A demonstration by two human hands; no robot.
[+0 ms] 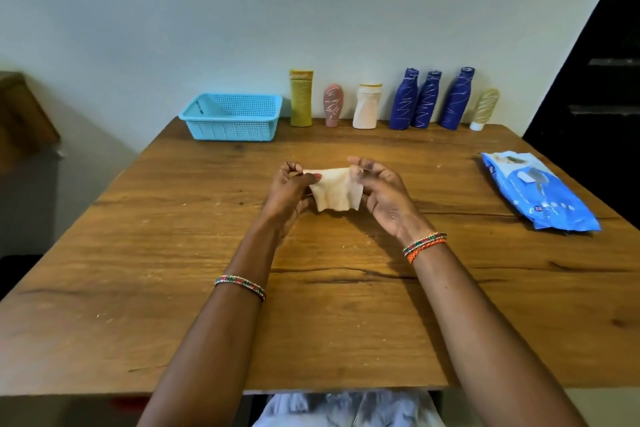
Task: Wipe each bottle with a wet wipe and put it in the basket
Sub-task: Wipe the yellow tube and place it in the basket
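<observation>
Basket [231,118] light blue; three bottles [427,99] navy, white scribbles; wipe [334,192] cream.
</observation>
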